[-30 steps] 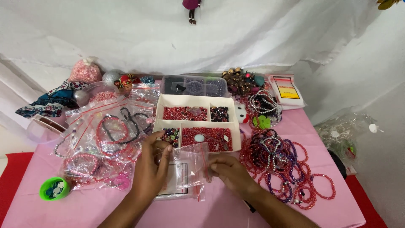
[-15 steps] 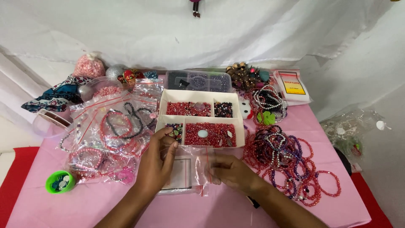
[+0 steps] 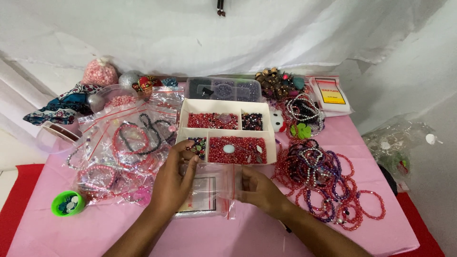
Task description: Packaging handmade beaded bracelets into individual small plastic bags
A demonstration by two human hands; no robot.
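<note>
Nearest you, on the pink tablecloth (image 3: 266,238), your two hands meet over a clear zip bag (image 3: 214,188) lying flat in the middle of the table. Your left hand (image 3: 172,183) has its fingers curled together, pinching the bag's left upper edge near the box. Your right hand (image 3: 259,190) rests on the bag's right side, fingers closed on the plastic by its red seal strip. Beneath the bag lies a flat packet with a white card (image 3: 200,202).

To your near left sits a small green tub (image 3: 68,203), holding small pale pieces. Just beyond it spreads a heap of clear bags with bracelets (image 3: 121,152), pink and dark ones inside. To your right lies a loose pile of red and purple beaded bracelets (image 3: 323,183), reaching almost to the table's right edge.

Just beyond your hands stands a white divided box (image 3: 227,135), its compartments filled with red beads, dark beads and mixed ones; your left fingertips are just beside its near left corner.

Farther still sits a clear lidded organiser case (image 3: 223,89). To its left are a bag of pink beads (image 3: 99,74) and a silver ball (image 3: 127,78); to its right a white packet with a yellow label (image 3: 331,93). White cloth (image 3: 228,33) hangs behind everything.
</note>
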